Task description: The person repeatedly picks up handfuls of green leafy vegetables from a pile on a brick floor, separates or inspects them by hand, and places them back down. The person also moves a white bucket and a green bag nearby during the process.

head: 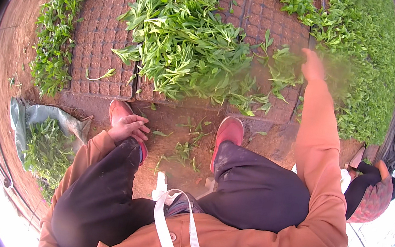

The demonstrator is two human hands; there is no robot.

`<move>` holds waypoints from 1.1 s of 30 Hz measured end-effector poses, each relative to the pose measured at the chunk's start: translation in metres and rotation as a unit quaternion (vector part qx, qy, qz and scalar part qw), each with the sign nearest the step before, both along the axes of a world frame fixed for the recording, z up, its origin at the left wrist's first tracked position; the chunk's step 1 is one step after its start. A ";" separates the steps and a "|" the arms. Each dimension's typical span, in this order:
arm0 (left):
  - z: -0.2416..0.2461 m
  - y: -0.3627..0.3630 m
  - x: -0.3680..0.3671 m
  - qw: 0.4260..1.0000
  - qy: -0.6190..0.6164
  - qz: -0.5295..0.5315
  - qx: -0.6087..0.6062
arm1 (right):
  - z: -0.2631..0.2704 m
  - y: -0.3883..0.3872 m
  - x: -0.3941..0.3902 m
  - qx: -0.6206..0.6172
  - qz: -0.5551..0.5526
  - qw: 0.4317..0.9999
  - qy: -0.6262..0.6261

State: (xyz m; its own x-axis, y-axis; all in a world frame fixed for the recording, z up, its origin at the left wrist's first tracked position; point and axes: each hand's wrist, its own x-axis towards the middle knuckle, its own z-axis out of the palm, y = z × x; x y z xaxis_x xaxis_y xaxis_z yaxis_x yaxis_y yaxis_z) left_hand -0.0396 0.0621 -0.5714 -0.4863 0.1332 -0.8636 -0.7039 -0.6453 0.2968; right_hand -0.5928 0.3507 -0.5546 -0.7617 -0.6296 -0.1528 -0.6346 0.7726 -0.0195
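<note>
My left hand (130, 128) rests on my left knee, its fingers loosely spread and holding nothing. Stretched out to the far right, my right hand (313, 66) is over the left border of a dense bed of green seedlings (363, 78). One finger points out to the left; the other fingers are hidden or blurred, so any hold cannot be made out. A big heap of loose, pulled seedlings (190, 43) covers the soil-filled cell trays in front of me. Between that heap and my right hand lies a smaller cluster of loose seedlings (284, 69).
Bare cells show in a seedling tray (108, 27) at left, beside a strip of standing seedlings (59, 28). A plastic sack (17, 128) with cut greens lies left of my leg. Another person (370, 197) bends at the right. Leaf scraps (186, 152) litter the ground between my shoes.
</note>
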 end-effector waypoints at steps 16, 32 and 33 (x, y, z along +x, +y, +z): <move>-0.003 0.000 0.001 1.000 -0.005 -0.008 0.001 | 0.083 -0.017 0.039 -0.308 -0.213 0.787 -0.491; -0.002 0.000 0.003 1.000 0.001 -0.001 -0.006 | 0.073 -0.069 0.066 -0.482 -0.194 0.584 -0.624; -0.002 0.000 0.003 1.000 0.001 -0.002 -0.009 | 0.072 -0.072 0.067 -0.485 -0.200 0.593 -0.611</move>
State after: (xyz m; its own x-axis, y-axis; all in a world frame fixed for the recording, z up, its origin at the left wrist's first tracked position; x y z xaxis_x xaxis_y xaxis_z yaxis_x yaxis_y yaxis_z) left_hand -0.0367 0.0623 -0.5737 -0.4867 0.1203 -0.8653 -0.7065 -0.6368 0.3088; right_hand -0.5255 0.2792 -0.4822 -0.5743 -0.6785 -0.4580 0.5414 0.1049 -0.8342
